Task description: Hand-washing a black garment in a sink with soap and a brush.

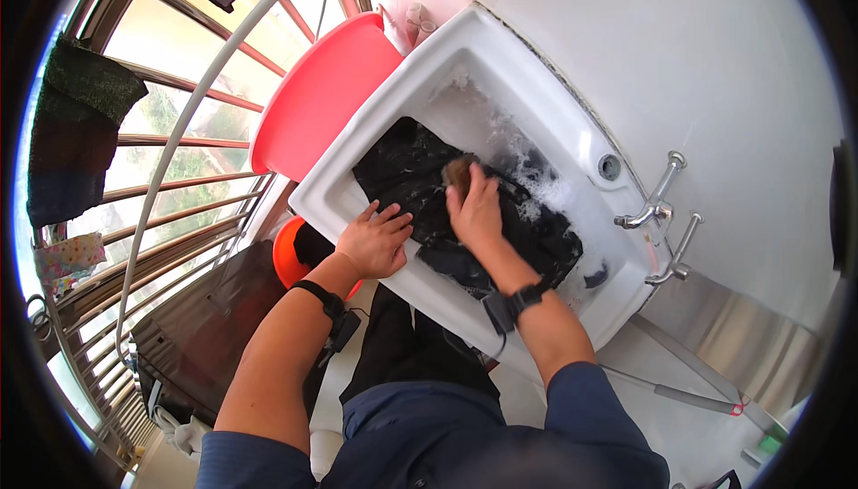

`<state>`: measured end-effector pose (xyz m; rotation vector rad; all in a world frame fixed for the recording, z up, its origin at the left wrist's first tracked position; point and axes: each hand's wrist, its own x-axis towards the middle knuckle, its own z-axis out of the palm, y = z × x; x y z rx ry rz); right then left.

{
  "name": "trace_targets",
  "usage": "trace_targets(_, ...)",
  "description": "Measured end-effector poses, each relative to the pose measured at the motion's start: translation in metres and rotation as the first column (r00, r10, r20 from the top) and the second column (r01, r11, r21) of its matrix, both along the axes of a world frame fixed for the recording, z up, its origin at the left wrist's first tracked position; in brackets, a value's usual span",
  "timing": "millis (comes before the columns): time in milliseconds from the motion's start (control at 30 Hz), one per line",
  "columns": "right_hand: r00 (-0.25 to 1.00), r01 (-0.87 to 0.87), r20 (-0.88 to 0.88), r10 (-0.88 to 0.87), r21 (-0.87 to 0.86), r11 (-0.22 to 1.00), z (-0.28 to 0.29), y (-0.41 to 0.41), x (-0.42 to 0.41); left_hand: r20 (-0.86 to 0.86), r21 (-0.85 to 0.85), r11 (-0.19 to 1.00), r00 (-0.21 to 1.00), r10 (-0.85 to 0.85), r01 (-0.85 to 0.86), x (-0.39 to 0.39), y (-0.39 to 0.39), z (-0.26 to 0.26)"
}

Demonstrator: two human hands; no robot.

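Observation:
A white laundry sink [395, 90] holds soapy water and a soaked black garment [402, 160], part of it spread on the sink's sloped side. My right hand [477, 214] grips a brown scrubbing brush [459, 174], which rests on the black cloth. To its left, my left hand [377, 239] lies palm down with fingers spread, at the sink's near left rim and the garment's edge. White suds [546, 190] float along the far side of the cloth. A band with a small dark device sits on each wrist.
A large pink basin [328, 100] leans behind the sink's left side. An orange bucket [285, 254] with dark cloth stands below. Two metal taps [653, 211] project from the wall at right. Window bars, a pale hose [167, 154] and hanging cloths are at left.

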<state>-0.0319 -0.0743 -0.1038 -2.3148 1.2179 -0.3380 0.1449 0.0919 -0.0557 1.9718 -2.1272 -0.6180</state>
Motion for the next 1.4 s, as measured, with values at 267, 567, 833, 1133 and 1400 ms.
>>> trace_targets(267,0.932,0.039,-0.362,-0.018,0.049,0.998,0.023,-0.027,-0.029,0.002,0.032,0.999,1.0,0.028,-0.028,-0.003,0.003,0.0)
trace_targets(567,0.938,-0.335,-0.101,0.332,-0.013,0.942,0.022,-0.011,0.027,0.001,-0.036,0.999,1.0,-0.017,0.017,0.001,0.005,-0.005)
trace_targets(833,0.96,0.172,-0.21,-0.185,-0.079,0.982,-0.019,-0.093,0.014,0.032,-0.118,0.993,0.999,0.036,-0.032,-0.002,-0.008,0.013)
trace_targets(1133,0.944,-0.313,0.092,0.316,-0.05,0.949,0.025,0.005,0.055,0.002,-0.021,0.999,0.999,-0.037,0.037,0.006,0.008,-0.003)
trace_targets(1400,0.976,-0.047,0.21,0.057,-0.051,0.998,0.005,-0.014,0.084,-0.017,-0.153,0.988,1.0,0.014,-0.016,0.007,0.006,-0.005)
